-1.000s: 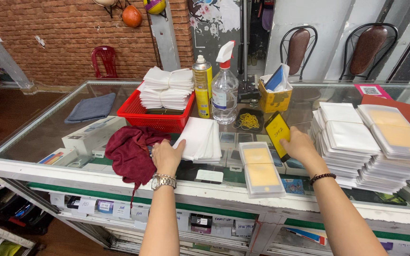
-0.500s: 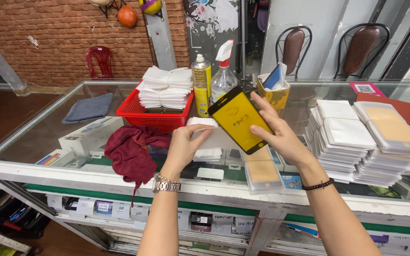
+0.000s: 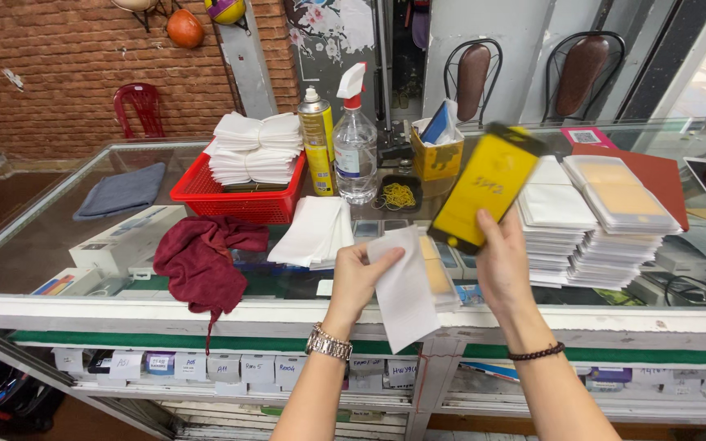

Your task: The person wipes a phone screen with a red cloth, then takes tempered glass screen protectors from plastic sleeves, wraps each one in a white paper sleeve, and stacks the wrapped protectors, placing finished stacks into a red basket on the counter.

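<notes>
STEP — wiping stage, it seems | left hand (image 3: pixel 357 276) pinches white wipe sheet (image 3: pixel 406 290) over glass counter (image 3: pixel 59 229) edge | right hand (image 3: pixel 504 265) grips yellow screen protector (image 3: pixel 484 188), raised, tilted | NEXT — likely needs sheet and protector brought together, steady grip.

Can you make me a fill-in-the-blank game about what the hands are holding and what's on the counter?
1. The right hand holds up a yellow and black ____ protector.
2. The left hand holds a white ____.
3. The folded white cloths sit in a ____ basket.
4. The crumpled rag on the counter is dark ____.

Missing words: screen; sheet; red; red
</notes>
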Demonstrator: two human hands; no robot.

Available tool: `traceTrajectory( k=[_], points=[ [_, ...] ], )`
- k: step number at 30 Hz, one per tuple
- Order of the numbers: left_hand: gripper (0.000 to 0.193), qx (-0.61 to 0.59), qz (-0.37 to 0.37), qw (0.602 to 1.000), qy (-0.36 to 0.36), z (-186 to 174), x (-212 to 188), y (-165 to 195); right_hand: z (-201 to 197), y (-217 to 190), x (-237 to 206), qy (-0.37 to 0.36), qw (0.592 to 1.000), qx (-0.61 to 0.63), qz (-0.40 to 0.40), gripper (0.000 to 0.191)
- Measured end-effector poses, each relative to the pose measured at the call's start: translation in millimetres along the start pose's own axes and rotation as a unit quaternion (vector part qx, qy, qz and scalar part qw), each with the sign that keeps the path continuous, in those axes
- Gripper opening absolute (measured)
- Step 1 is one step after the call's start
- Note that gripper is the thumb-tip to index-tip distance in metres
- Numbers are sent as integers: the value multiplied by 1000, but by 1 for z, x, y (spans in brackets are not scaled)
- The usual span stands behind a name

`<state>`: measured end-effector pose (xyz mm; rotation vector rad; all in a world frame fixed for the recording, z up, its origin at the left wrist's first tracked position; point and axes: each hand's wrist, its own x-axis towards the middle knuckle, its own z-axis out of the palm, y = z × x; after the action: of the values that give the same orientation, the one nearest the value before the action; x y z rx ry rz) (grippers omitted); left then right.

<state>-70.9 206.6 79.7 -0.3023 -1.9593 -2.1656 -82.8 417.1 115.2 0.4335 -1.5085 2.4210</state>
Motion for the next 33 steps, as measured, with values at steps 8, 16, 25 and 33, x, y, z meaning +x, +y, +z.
traceTrajectory(
  k=[8,16,25,33],
  points=[
    [31,200,57,974,-85,35,-20,11,-18,3,6,-100,994,26,43,34],
    [32,116,16,987,-106,32,-18,1,-37,14,7,-92,990,-25,102,37],
    [32,0,-58,993,-104,23,-21,-6,-34,-20,22,-161,950,-216,161,39],
    [30,-94,-88,990,-50,46,-28,-16,-23,6,-15,-111,937,-330,26,34]
  ],
)
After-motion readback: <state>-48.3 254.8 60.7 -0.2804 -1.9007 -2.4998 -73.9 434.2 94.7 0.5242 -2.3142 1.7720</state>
